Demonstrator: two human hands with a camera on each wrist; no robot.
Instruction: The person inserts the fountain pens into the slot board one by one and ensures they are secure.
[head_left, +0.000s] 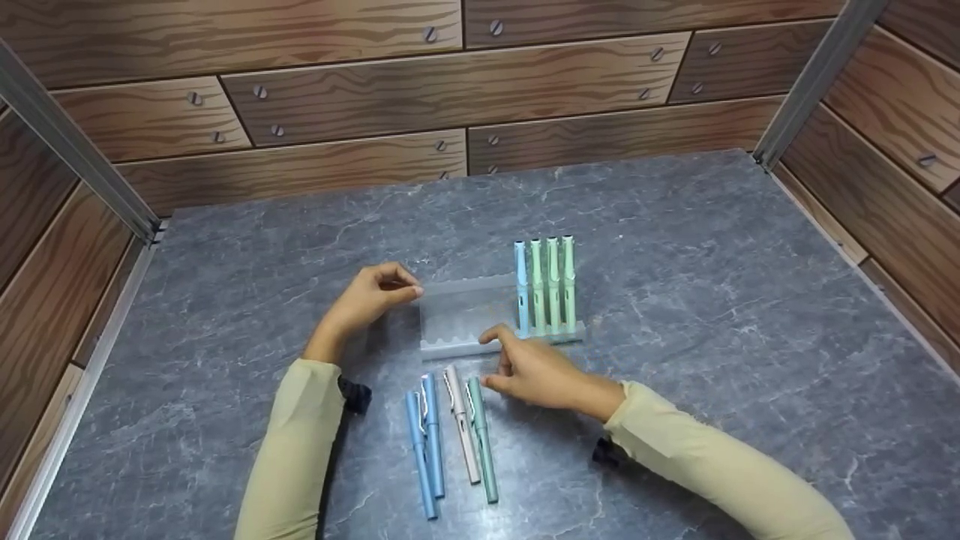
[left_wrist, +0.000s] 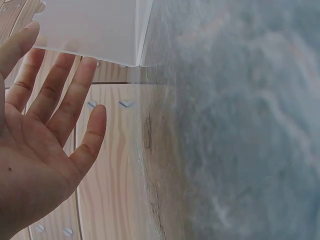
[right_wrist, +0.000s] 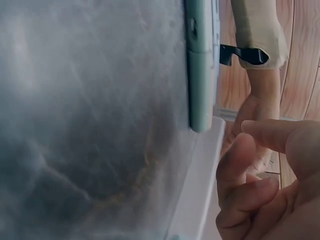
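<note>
A clear plastic pen stand has a notched upper edge and a front ledge. At its right end one light blue pen and several pale green pens lean side by side. My left hand pinches the upper left corner of the stand, thumb on one face and fingertips behind the panel in the left wrist view. My right hand is at the front ledge with its index finger reaching to it. Its other fingers are loosely bent and hold nothing. The right wrist view shows a green pen nearby.
In front of the stand lie two blue pens, a silver-grey pen and a dark green pen on the grey marbled table. Wood-patterned walls enclose the back and sides.
</note>
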